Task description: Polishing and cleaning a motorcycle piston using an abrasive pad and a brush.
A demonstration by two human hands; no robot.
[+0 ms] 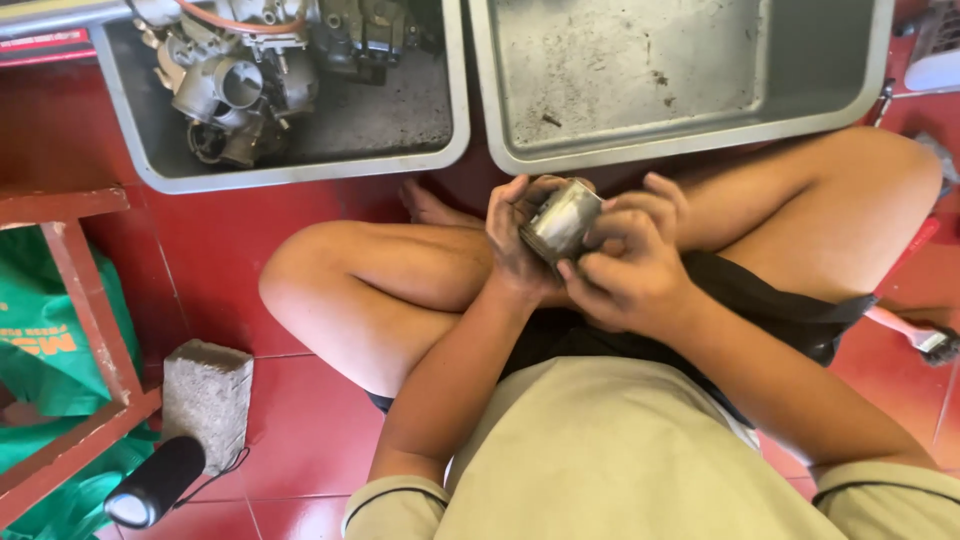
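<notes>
Nearest the camera, a beige shirt [610,460] fills the lower frame; the person sits cross-legged on a red tiled floor [300,420]. Both hands meet above the crossed legs, at mid-frame. Left hand [515,240] is curled around a short metal cylinder [560,222], grasping it from the left and underneath; right hand [630,262] closes on it from the right, fingers [655,200] wrapped over its upper side. Both hands are soiled with dark grime. Cylinder's long axis appears to run from near-left to far-right, tilted, with its far end pointing toward the empty grey tray [690,140]; which end is open cannot be determined, as the fingers cover much of it. Risk assessment: the grime may be oily, so the smooth part could slip from the grip and drop onto the legs or the hard tiles, denting an edge. Any bare metal edge could also nick the fingertips. Second grey tray [300,170], far left, holds a carburettor assembly [250,80]. Concrete block [207,395] and black cylinder [155,482] lie near left, beside a red wooden frame [85,300].
</notes>
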